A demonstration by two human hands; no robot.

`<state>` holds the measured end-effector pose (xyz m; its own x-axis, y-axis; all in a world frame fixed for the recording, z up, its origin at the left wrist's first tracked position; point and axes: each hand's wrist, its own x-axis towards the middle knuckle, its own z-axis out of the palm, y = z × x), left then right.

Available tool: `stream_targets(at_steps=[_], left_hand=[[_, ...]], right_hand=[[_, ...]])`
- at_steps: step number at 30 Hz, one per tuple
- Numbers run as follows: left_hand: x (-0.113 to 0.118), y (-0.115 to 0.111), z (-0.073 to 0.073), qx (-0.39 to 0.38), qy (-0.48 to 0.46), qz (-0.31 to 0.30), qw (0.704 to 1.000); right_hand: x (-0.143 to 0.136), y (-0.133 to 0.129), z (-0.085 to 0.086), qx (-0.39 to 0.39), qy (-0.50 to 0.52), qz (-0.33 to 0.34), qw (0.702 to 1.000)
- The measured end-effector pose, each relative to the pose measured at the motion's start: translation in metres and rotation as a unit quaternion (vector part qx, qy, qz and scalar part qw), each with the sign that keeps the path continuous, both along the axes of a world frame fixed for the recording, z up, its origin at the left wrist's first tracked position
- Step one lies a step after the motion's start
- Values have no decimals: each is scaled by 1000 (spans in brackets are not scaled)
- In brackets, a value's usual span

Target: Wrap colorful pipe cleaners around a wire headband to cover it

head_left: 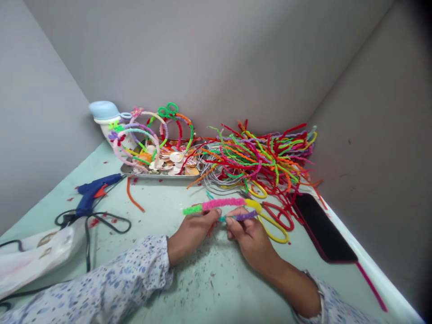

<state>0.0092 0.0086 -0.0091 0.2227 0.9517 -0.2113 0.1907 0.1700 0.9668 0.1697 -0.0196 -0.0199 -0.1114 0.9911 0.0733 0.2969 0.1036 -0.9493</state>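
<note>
White and crumpled, a bag (64, 245) lies over the near left part of the worktop (189, 297), with a black cable (88, 252) running past it. Behind the bag, a blue glue gun (88, 193) rests on its side, nozzle towards the front left corner of the tray (158, 176). Near the worktop's back left corner stands a white bottle (108, 122) with a pale blue lid. Shells (176, 156) fill much of the tray, which sits along the back edge; colourful headbands (140, 131) stand upright in it. An orange stem (134, 201) lies just in front.

Mid-worktop, the left hand (194, 231) grips the fuzzy band (224, 203) from below, by its pink stretch, though blur hides exactly where those fingertips press. The band, green, pink, yellow and purple, is raised above the worktop and bends back on itself at the yellow. Grey wire (212, 180) is coiled behind it. The right hand (251, 238) pinches the purple-and-teal end between thumb and finger. Beyond that hand lie scissors (282, 240) with yellow and red handles, and a heap of bright stems (270, 153) reaches the back edge. By the right edge lies a dark phone (324, 227), a magenta stem (373, 288) sticking out from its near corner.
</note>
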Motion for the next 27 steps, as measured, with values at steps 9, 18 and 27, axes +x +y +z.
stream_targets(at_steps=[9,18,27], left_hand=[[1,-4,15,32,13,3,999],[6,-3,2,101,-68,13,992],[5,-5,1,132,4,-14,991]], right_hand=[[-1,1,2,-15,-11,-33,999],[1,5,-3,-35,56,-29,997],[0,3,2,-70,60,-47,995]])
